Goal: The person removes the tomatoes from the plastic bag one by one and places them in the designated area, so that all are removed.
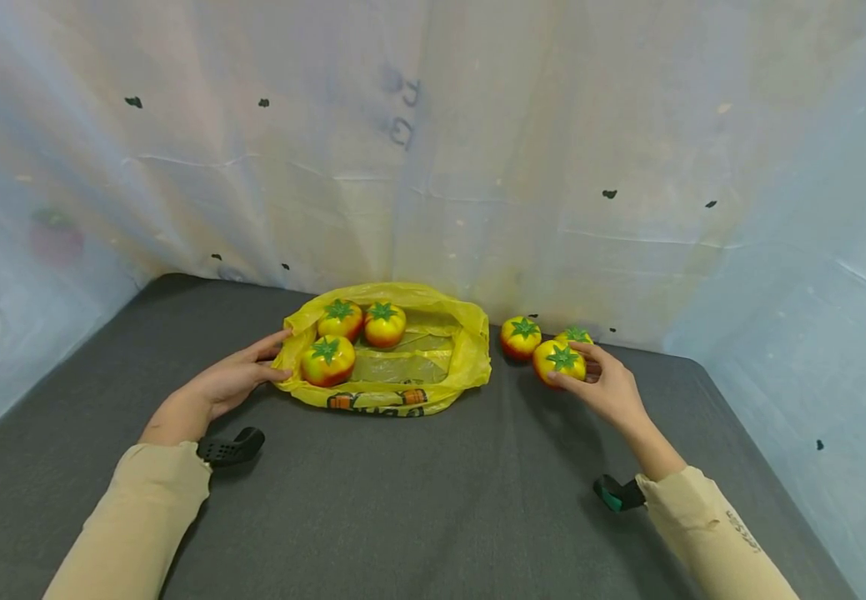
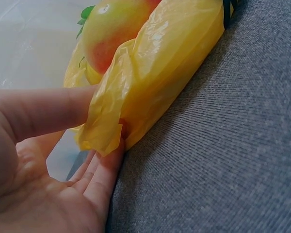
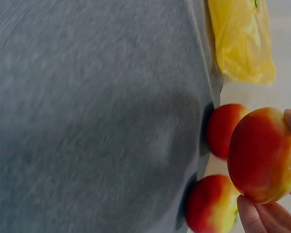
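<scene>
A yellow plastic bag lies on the table with its mouth rolled wide. Inside its left part sit three yellow-and-red tomatoes with green leafy tops, one tomato nearest the front. My left hand pinches the bag's left rim, thumb on the inner side and fingers against the outside in the left wrist view. To the right of the bag, my right hand grips a tomato between thumb and fingers, raised off the cloth. Close behind it are two more tomatoes, a left one and a right one, the latter partly hidden.
Dark grey cloth covers the table. Pale plastic sheeting hangs along the back edge and both sides, right behind the bag and the loose tomatoes. A black strap device sits on each wrist.
</scene>
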Tool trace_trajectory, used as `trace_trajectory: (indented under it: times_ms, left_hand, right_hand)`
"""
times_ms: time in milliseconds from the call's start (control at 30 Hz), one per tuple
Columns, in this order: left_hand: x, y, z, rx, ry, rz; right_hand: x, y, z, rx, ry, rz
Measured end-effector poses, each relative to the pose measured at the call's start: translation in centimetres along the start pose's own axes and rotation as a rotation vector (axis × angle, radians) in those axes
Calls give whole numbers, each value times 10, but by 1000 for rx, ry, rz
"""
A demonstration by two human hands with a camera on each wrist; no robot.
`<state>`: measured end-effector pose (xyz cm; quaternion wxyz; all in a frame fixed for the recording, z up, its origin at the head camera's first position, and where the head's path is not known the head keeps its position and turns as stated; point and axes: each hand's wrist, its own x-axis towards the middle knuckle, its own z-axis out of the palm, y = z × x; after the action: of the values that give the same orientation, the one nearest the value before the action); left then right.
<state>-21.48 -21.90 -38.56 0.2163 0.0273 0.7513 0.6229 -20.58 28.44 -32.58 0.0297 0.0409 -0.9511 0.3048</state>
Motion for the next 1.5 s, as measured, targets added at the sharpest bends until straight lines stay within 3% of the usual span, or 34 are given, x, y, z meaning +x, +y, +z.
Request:
trace_trajectory:
  times_ms: [767,1500]
  left_hand:
    - [-6,-2,2,13,-14,-1]
    - [-1,-2,0,14,-14,11]
  right_hand:
    - [-2,41,-16,-114,-6,75]
    - [4,68,-34,-142,32,153]
